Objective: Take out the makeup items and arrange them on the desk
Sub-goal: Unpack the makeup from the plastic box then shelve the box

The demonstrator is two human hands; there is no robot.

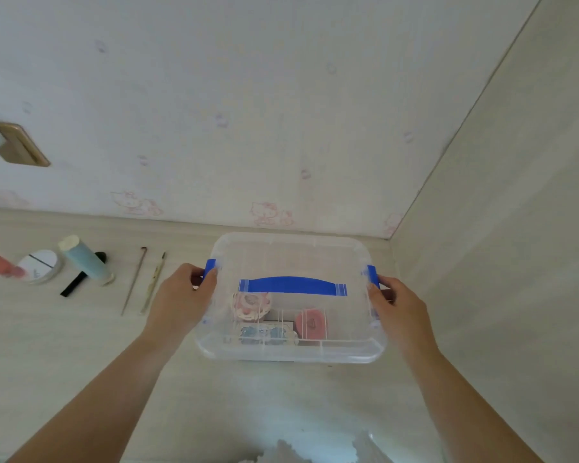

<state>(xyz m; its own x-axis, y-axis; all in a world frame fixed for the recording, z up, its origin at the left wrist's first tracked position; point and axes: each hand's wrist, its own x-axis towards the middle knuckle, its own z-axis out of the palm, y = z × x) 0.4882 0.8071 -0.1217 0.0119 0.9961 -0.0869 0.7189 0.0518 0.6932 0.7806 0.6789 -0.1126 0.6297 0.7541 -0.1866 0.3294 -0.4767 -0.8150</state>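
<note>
Your bench (81, 355) runs pale and wood-grained into a corner, with cartoon-print wallpaper (248, 111) behind it and a plain panel on the right. One clear plastic box (291, 349) sits on it near that corner, lid on, with one blue carry handle (293, 285) across the top and two blue side latches.

You have both hands on the box. Your left hand (184, 295) grips the left end, its fingers (199, 274) curled around the left latch (209, 267). Your right hand (398, 302) grips the right end, fingers wrapped at the right latch (371, 274).

Three makeup items show through the lid: one round pink-and-white compact (249, 305), one pink case (311, 324), one flat blue-patterned palette (264, 332).

Six items lie on the bench to the left of the box, well apart from it: one pale blue tube (86, 260), one round white compact (41, 265), one blurred pink item (2, 265) at the frame edge, one black brush (81, 277) partly under the tube, and two thin stick-like tools (134, 280) side by side.
</note>
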